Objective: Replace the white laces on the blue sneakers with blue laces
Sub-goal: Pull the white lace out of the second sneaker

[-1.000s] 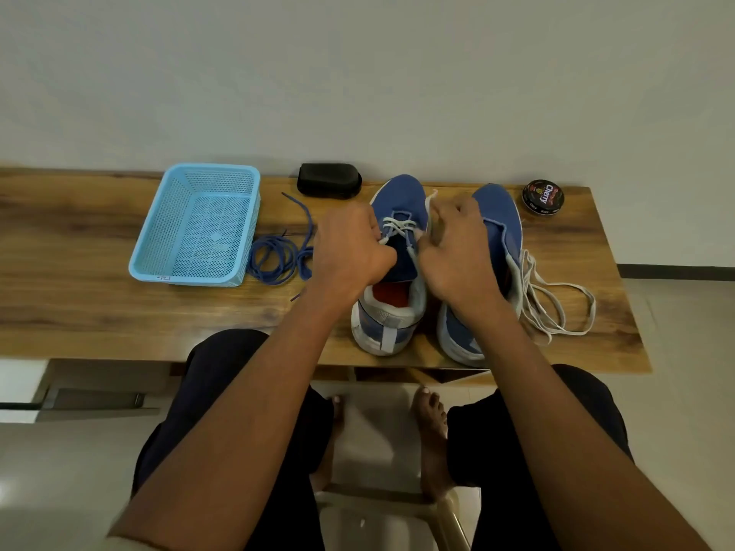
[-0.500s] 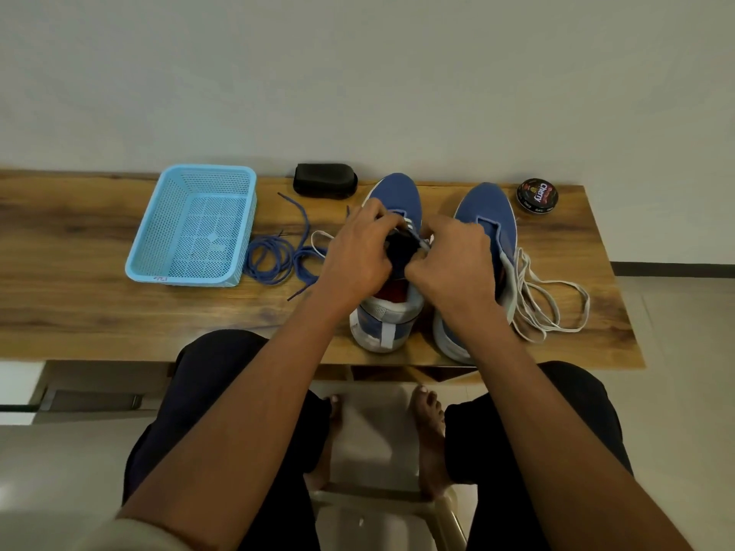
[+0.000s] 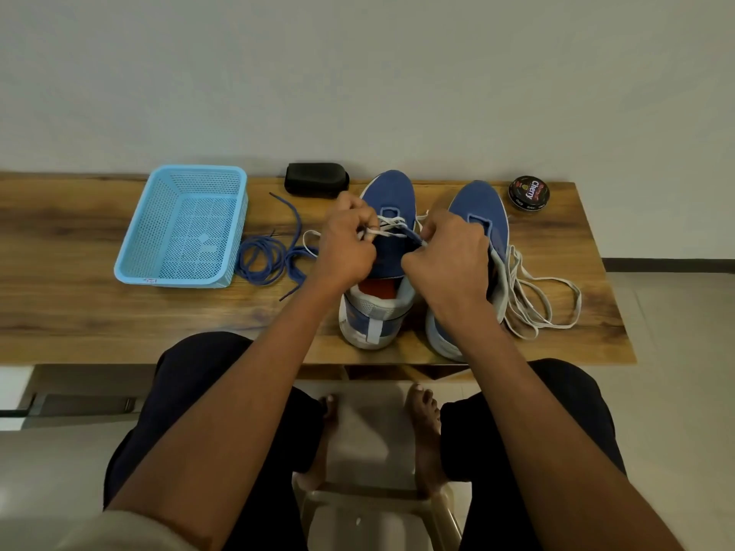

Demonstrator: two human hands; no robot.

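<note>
A: nearest the edge of the surface, two blue sneakers, heels toward the person. Left hand and right hand both pinch the white lace on the left sneaker.

B: and the other one?

A: right sneaker, its pulled white lace piled beside it. Blue laces lie next to the basket. Polish tin and black case at the back.

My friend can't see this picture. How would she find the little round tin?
Start at the wooden table by the wall and go to its far right corner. Past the toe of the right-hand blue sneaker sits the round tin. It is the only round thing, black with "Cherry" on top.
</note>
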